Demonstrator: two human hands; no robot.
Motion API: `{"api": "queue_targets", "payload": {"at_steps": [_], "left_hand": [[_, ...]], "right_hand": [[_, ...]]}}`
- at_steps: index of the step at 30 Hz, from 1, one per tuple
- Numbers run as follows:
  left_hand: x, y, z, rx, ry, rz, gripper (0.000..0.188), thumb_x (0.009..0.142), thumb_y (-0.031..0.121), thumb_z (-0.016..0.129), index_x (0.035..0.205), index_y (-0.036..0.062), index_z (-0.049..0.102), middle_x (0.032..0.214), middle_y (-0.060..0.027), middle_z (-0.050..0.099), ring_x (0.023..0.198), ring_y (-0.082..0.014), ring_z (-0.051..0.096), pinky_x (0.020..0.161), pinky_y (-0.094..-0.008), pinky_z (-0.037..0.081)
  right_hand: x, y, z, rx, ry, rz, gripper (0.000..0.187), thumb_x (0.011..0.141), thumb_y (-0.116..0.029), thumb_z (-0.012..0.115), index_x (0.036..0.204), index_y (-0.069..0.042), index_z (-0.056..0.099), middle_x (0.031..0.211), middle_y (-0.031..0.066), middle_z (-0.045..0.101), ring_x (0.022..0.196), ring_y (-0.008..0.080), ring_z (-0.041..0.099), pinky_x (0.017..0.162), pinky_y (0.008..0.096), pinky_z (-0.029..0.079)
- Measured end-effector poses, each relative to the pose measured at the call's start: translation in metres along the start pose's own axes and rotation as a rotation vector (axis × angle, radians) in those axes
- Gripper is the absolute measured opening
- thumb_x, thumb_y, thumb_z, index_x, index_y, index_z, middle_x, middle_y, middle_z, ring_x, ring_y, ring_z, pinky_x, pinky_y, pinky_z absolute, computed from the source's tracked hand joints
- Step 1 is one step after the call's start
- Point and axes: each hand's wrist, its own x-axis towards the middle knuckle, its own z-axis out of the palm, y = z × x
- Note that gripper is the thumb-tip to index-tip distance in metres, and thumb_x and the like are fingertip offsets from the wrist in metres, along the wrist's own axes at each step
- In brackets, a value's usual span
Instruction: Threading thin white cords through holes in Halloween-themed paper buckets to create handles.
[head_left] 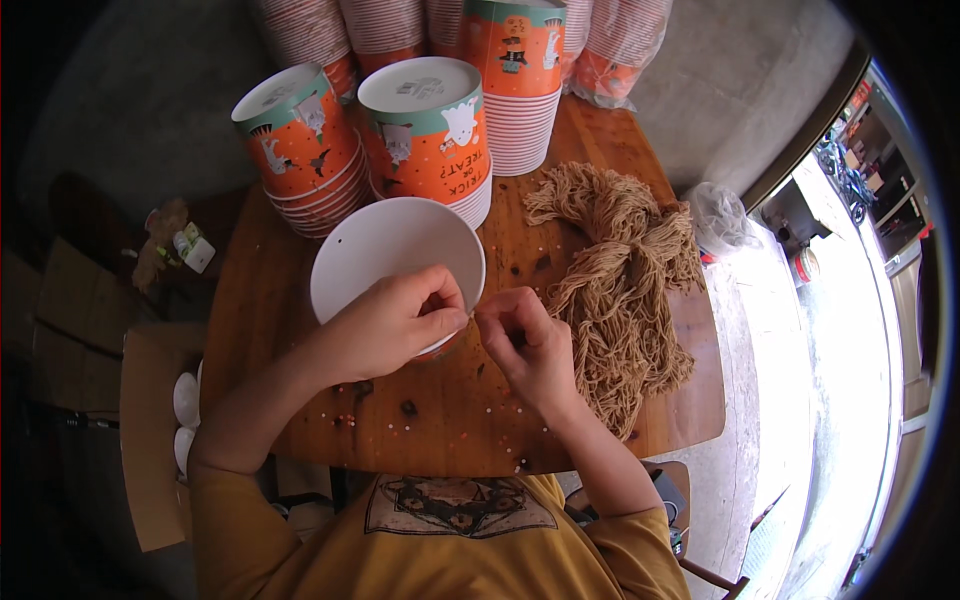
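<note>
A paper bucket (372,238), white inside, stands on the wooden table in front of me with its mouth toward me. One small dark hole shows in its far left wall. My left hand (400,318) lies over the bucket's near rim, fingers curled and thumb pressed in. Just right of the rim, my right hand (528,345) is closed in a pinch, its fingertips very near the left ones. Whatever the fingers hold is too small or hidden to make out. To the right of my right hand lies a bundle of brown twine (635,290), gathered in the middle.
Behind the bucket stand upside-down stacks of orange printed buckets (425,140), with bagged stacks (610,60) farther back. Tiny white and orange paper dots (405,428) litter the wooden table (490,445). A cardboard box (150,440) holding white round items sits at the left.
</note>
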Motion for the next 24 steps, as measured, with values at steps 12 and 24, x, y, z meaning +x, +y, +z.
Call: {"api": "queue_targets", "payload": {"at_steps": [12, 24], "left_hand": [[-0.01, -0.002, 0.018, 0.657, 0.347, 0.503, 0.017, 0.087, 0.0, 0.057, 0.094, 0.0021, 0.042, 0.089, -0.0133, 0.05, 0.084, -0.0348, 0.055, 0.072, -0.0447, 0.045], [-0.015, -0.004, 0.019, 0.569, 0.305, 0.459, 0.018, 0.087, 0.0, 0.058, 0.095, 0.0024, 0.042, 0.089, -0.0137, 0.049, 0.083, -0.0341, 0.054, 0.071, -0.0444, 0.045]], "right_hand": [[-0.004, -0.011, -0.005, 0.002, -0.083, 0.056, 0.018, 0.087, -0.008, 0.066, 0.102, -0.007, 0.058, 0.072, 0.0086, 0.063, 0.057, 0.0213, 0.063, 0.056, 0.0311, 0.051], [0.0, -0.011, 0.0, -0.351, 0.046, -0.368, 0.021, 0.082, -0.004, 0.071, 0.1, -0.007, 0.062, 0.065, 0.0068, 0.058, 0.053, 0.0216, 0.058, 0.05, 0.0319, 0.047]]}}
